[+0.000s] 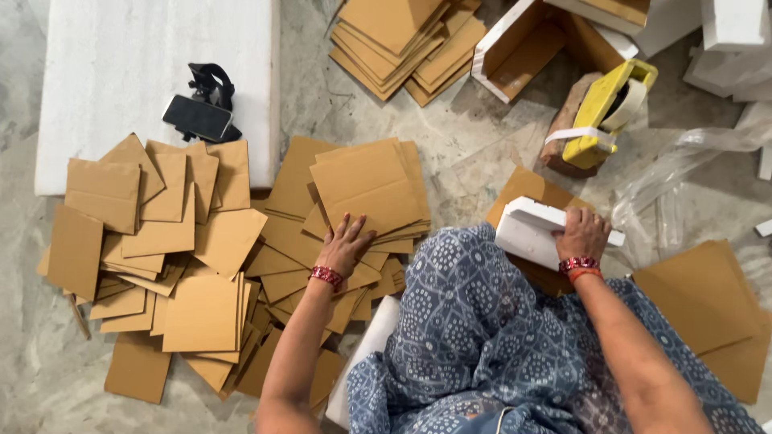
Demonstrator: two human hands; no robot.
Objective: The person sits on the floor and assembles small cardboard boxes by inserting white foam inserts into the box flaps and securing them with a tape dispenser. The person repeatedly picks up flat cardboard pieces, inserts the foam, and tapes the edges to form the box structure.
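My left hand point(347, 241) lies flat, fingers spread, on a stack of brown cardboard sheets point(370, 183) in front of me. My right hand point(582, 233) grips a white foam block point(531, 229) that rests on a brown cardboard piece point(531, 189). Both wrists wear red bangles. My blue patterned clothing point(482, 337) covers my lap between the two arms.
Many loose cardboard sheets point(169, 257) spread over the floor at left. A black phone point(197, 117) lies on a white slab point(145, 64). Another cardboard stack point(406, 44), an open box point(535, 48), a yellow tape dispenser point(607, 112) and clear plastic film point(683, 169) lie further off.
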